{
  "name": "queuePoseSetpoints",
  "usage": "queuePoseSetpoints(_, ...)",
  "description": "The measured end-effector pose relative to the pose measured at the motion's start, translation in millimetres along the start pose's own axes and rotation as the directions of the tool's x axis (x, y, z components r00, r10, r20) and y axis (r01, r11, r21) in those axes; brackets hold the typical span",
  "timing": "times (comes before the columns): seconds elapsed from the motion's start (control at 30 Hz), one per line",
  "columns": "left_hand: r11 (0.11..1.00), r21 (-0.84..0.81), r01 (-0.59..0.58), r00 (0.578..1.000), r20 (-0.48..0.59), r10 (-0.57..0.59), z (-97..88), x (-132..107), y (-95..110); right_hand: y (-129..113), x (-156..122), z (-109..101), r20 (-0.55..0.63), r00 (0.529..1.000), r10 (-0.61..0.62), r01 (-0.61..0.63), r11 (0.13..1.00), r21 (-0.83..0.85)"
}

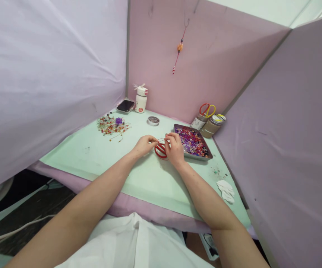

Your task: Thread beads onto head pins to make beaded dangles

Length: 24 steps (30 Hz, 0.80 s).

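My left hand [144,144] and my right hand [174,148] meet over the middle of the pale green table [107,156], fingers pinched together. Between the fingertips runs something thin like a wire or thread, too fine to name surely. Red-handled scissors [160,150] lie under and between the two hands. Right beside my right hand stands a metal tray [208,155] full of purple, pink and red beads.
A pile of beaded pieces [112,125] lies at the far left. A phone [125,105], a white bottle [141,99] and a small round tin [153,120] stand at the back. Jars with scissors [207,110] are back right. White scraps [226,190] lie near right. A beaded strand [179,47] hangs on the wall.
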<state>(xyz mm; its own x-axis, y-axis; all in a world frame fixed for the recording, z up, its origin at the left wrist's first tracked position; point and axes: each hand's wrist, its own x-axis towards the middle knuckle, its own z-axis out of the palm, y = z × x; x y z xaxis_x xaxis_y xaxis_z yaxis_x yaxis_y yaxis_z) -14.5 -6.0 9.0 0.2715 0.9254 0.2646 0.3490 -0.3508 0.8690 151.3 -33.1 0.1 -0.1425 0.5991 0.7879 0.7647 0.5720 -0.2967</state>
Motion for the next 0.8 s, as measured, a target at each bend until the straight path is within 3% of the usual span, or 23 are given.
queuePoseSetpoints(0.2, 0.999, -0.035, 0.017, 1.0, -0.026, -0.018, -1.4, 0.4, -0.8, -4.8, 0.4, -2.7, -0.088, 0.996, 0.016, -0.015, 1.0, 0.023)
queuePoseSetpoints(0.47, 0.997, -0.042, 0.061, 0.998, -0.027, -0.063, -1.9, 1.4, -1.1, -4.9, -0.2, -0.1, -0.104, 0.994, 0.031, -0.027, 0.999, 0.041)
queuePoseSetpoints(0.7, 0.934, -0.304, 0.189, 0.972, 0.191, -0.135, -5.3, -0.4, 1.3, 4.7, 1.5, -1.8, -0.06, 0.988, 0.139, -0.14, 0.99, -0.005)
queuePoseSetpoints(0.8, 0.89, -0.38, 0.253, 0.962, 0.201, -0.187, -5.4, -0.2, 0.9, 5.3, 2.0, -2.6, -0.045, 0.984, 0.173, -0.174, 0.984, -0.027)
